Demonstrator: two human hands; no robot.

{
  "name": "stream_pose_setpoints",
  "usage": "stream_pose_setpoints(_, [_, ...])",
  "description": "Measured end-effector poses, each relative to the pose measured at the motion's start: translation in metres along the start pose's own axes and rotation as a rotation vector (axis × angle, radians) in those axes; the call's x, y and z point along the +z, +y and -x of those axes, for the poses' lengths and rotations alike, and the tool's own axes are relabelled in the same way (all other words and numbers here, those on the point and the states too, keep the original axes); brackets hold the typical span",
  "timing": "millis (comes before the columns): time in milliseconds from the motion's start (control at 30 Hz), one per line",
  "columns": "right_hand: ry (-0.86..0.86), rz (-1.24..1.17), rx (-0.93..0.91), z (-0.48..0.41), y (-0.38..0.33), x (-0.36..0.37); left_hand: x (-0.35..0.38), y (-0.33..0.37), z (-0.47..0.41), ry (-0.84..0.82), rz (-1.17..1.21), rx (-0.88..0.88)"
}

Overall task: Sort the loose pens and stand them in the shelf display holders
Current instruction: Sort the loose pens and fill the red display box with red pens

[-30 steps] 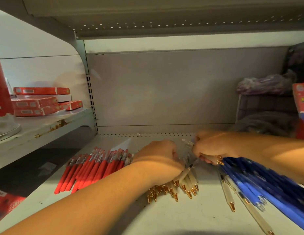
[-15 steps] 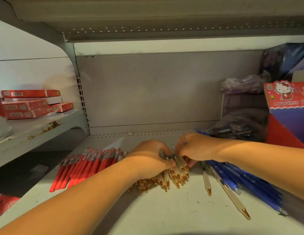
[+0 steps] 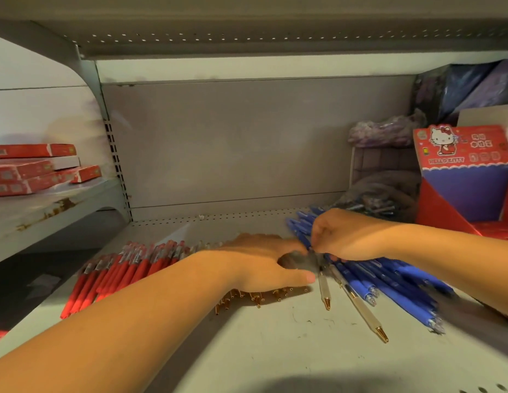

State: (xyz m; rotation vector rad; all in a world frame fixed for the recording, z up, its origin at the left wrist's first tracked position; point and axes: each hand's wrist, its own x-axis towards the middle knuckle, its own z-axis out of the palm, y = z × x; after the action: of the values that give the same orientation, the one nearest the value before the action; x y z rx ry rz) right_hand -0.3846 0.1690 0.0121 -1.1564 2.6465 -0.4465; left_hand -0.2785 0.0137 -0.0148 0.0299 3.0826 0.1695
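On the shelf [image 3: 275, 350], my left hand [image 3: 261, 265] curls over the gold-tipped pens [image 3: 255, 297]. My right hand [image 3: 346, 236] bunches its fingers at the blue pens [image 3: 403, 282], and I can't tell whether they grip. Two pale pens [image 3: 323, 285] lie loose beside them, and the red pens [image 3: 119, 268] lie far left.

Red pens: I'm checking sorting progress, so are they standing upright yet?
No, the red pens lie flat in a row on the shelf beside the left hand.
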Motion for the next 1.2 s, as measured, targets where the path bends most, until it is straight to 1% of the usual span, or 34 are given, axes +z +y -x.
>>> stream_pose_setpoints(67, [-0.062, 0.015, 0.099, 0.009, 0.004, -0.006, 0.000, -0.001, 0.000, -0.028, -0.146, 0.051])
stream_pose_setpoints(167, [-0.187, 0.046, 0.171, 0.018, 0.002, -0.003, 0.002, 0.000, 0.001, -0.045, -0.212, 0.047])
stream_pose_setpoints(267, [-0.213, 0.156, 0.163, 0.020, -0.008, 0.003, 0.002, 0.002, 0.002, -0.029, -0.252, 0.087])
stream_pose_setpoints(367, [-0.216, 0.234, 0.132, 0.021, -0.019, 0.007, 0.001, 0.001, 0.004, -0.013, -0.203, 0.124])
stream_pose_setpoints(500, [-0.315, 0.360, 0.090, 0.019, -0.036, 0.013, 0.000, -0.001, 0.006, -0.021, -0.175, 0.194])
stream_pose_setpoints(567, [-0.356, 0.330, 0.085, 0.015, -0.041, 0.017, -0.001, -0.004, 0.008, -0.029, -0.149, 0.195])
stream_pose_setpoints(700, [-0.369, 0.204, 0.110, 0.006, -0.042, 0.020, -0.002, -0.006, 0.012, -0.042, -0.140, 0.192])
stream_pose_setpoints(800, [-0.375, 0.196, 0.139, 0.006, -0.036, 0.017, -0.005, -0.007, 0.015, -0.055, -0.137, 0.189])
stream_pose_setpoints(900, [-0.322, 0.197, 0.150, 0.009, -0.031, 0.013, -0.006, -0.007, 0.017, -0.070, -0.134, 0.175])
stream_pose_setpoints(933, [-0.278, 0.193, 0.145, 0.010, -0.029, 0.010, -0.005, -0.008, 0.017, -0.069, -0.123, 0.173])
stream_pose_setpoints(1000, [-0.134, 0.156, 0.116, 0.008, -0.026, 0.002, -0.006, -0.009, 0.017, -0.078, -0.092, 0.159])
stream_pose_setpoints(1100, [0.075, -0.026, 0.046, -0.006, -0.023, -0.006, -0.006, -0.009, 0.018, -0.075, -0.071, 0.151])
stream_pose_setpoints(1200, [0.133, -0.301, -0.024, -0.031, -0.030, 0.001, -0.007, -0.008, 0.020, -0.074, -0.055, 0.144])
